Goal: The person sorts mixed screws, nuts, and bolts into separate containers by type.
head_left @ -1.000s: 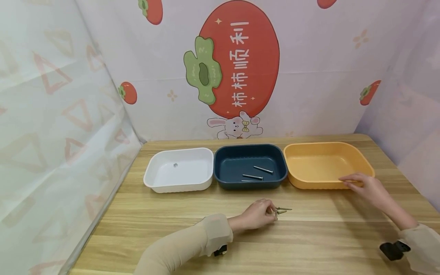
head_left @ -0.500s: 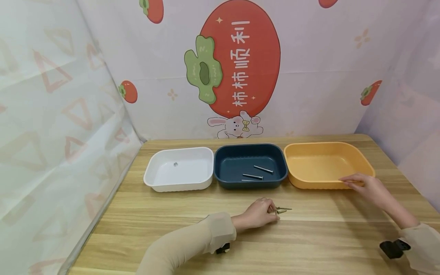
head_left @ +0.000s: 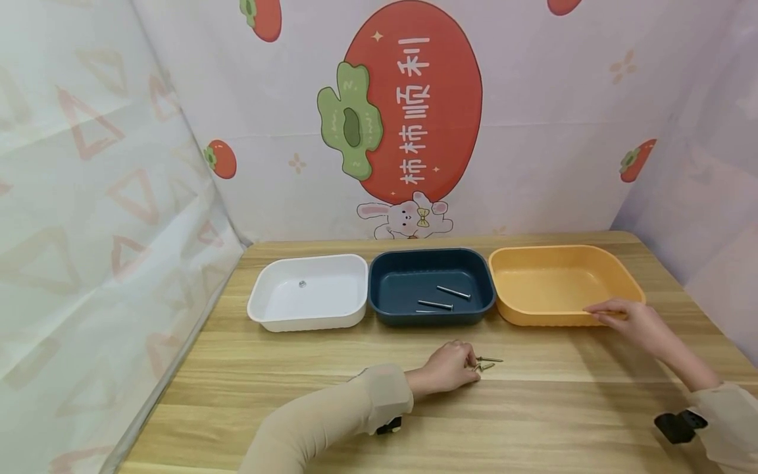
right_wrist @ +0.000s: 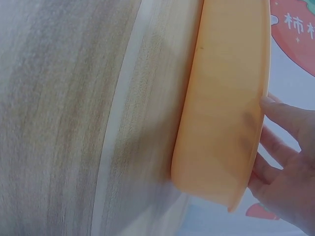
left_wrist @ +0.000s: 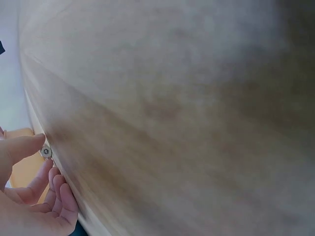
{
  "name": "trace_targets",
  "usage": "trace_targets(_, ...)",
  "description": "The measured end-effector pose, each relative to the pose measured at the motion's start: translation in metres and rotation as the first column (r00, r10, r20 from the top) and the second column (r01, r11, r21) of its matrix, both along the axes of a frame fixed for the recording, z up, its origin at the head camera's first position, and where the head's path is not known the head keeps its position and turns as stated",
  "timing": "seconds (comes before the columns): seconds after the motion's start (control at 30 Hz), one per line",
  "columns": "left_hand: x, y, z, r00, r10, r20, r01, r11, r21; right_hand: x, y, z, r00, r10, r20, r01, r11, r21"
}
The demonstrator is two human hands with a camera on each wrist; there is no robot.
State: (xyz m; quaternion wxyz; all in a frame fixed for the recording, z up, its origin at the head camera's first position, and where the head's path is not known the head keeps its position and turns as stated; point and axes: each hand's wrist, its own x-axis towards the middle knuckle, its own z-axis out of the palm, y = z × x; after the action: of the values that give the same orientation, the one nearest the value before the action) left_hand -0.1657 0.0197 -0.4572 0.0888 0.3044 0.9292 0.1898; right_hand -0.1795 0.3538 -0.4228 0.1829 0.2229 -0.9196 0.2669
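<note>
While the right hand (head_left: 630,322) rests straight fingers on the orange tray (head_left: 556,253), the left hand (head_left: 447,367) pinches small screws (head_left: 487,363) pointing right, away from its grip, on the bench (head_left: 296,368).

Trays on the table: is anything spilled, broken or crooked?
Nothing stands out. The white tray, blue tray and orange tray sit level in a row. A few screws lie loose on the table by the left hand; the right hand rests on the orange tray's rim.

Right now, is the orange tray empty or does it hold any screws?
Empty, as far as shows: the orange tray has a bare floor in the head view; the right hand rests on its front rim.
</note>
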Motion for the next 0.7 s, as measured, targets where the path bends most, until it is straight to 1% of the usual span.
trace_targets(0.13,0.0002,-0.001,0.0001,1.0,-0.006,-0.016,0.005,1.0,-0.008,-0.0002,-0.0004,0.0003,1.0,-0.005,0.012,0.005,1.0,-0.005)
trace_targets(0.37,0.0003,0.0003,0.0022,0.999,-0.022,-0.029,0.021,0.999,-0.031,-0.0008,-0.0007,-0.001,1.0,0.004,-0.007,-0.004,1.0,-0.009)
trace_targets(0.4,-0.0006,-0.0001,-0.0008,0.998,-0.036,-0.051,0.035,0.999,-0.019,-0.0008,-0.0006,-0.0011,1.0,0.006,-0.008,-0.006,1.0,-0.01)
trace_targets(0.6,0.0007,-0.0001,0.0009,0.998,-0.04,-0.047,0.04,0.999,-0.012,0.0002,-0.0007,0.0001,1.0,0.006,-0.004,-0.006,1.0,-0.022)
trace_targets(0.63,0.0018,0.0006,0.0043,0.999,-0.029,-0.026,0.028,0.999,-0.025,0.0005,-0.0008,0.0005,1.0,0.007,0.0,-0.007,1.0,-0.024)
trace_targets(0.7,0.0016,0.0007,0.0044,0.999,-0.032,-0.026,0.031,0.999,-0.024,0.0009,-0.0009,0.0011,1.0,0.007,0.006,-0.007,1.0,-0.028)
